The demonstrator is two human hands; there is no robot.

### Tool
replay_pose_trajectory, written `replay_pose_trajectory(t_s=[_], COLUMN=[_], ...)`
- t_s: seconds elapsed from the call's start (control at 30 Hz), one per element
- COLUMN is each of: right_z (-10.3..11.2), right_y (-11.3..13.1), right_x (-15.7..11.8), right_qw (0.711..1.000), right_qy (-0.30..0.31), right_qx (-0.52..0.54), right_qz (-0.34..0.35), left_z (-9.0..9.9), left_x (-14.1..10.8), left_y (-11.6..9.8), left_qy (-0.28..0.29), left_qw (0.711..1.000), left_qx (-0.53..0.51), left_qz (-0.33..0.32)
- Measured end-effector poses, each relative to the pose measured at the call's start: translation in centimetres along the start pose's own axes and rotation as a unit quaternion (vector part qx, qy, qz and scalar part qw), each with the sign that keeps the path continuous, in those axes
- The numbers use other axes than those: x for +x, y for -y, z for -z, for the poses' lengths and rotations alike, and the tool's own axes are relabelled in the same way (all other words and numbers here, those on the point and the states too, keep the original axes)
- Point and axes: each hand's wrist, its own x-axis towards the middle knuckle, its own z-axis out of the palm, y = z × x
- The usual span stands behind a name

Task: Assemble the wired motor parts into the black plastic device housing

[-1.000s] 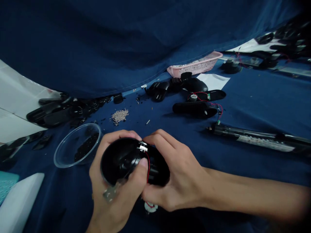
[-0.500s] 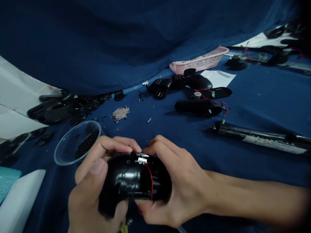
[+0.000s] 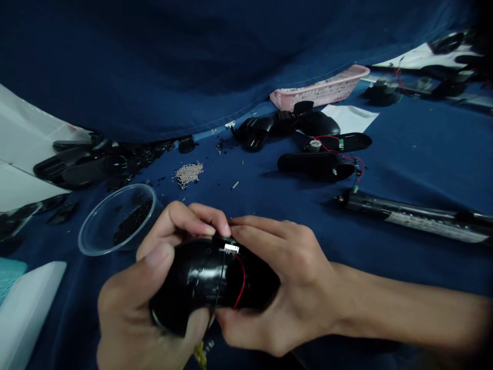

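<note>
Both hands hold a glossy black plastic shell [image 3: 200, 282], curved and low in the view. My left hand [image 3: 134, 298] wraps its left end, with the thumb across the front. My right hand [image 3: 285, 277] cups its right side, and its fingertips meet the left fingers at the top edge. A small silver-and-white part [image 3: 231, 248] sits on that edge, and a red wire [image 3: 242, 283] runs down the shell. A small yellow part [image 3: 199, 355] shows below the shell, partly hidden by my left hand.
A clear plastic bowl [image 3: 115, 186] with black bits stands to the left of my hands. Beyond lie silver small parts [image 3: 188, 173], black shells with red wires [image 3: 316, 167], a pink basket [image 3: 319, 91], and a long black tool [image 3: 416, 218] on dark blue cloth [image 3: 404, 267].
The black shell has turned in my hands, and its rounded back now faces up. It has shifted slightly left, and my left hand has moved left and around it.
</note>
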Motion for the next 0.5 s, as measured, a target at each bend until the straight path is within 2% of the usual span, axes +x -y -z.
replay_pose_trajectory(t_s=[0.03, 0.07, 0.1, 0.23, 0.33, 0.5], right_z=[0.2, 0.3, 0.5, 0.6, 0.3, -0.1], right_y=[-0.1, -0.3, -0.4, -0.5, -0.5, -0.6], right_x=[0.2, 0.3, 0.4, 0.4, 0.2, 0.2], right_qw=[1.000, 0.999, 0.997, 0.997, 0.999, 0.999], right_qy=[-0.007, -0.020, -0.035, -0.039, -0.018, -0.013], right_qx=[-0.015, -0.031, -0.045, -0.039, 0.004, 0.041], right_qz=[0.016, 0.030, 0.043, 0.048, 0.031, 0.000], left_z=[0.1, 0.1, 0.0, -1.5, -2.3, -1.6], left_x=[0.5, 1.1, 1.6, 3.5, 3.8, 2.4], left_y=[-0.1, -0.3, -0.3, -0.6, -0.6, 0.4], left_qy=[0.053, 0.103, 0.118, 0.013, -0.001, -0.019], left_qw=[0.999, 0.994, 0.992, 0.998, 0.994, 0.991], left_qx=[-0.012, 0.000, 0.003, 0.023, 0.029, 0.035], left_qz=[0.004, 0.034, 0.040, -0.058, -0.101, -0.125])
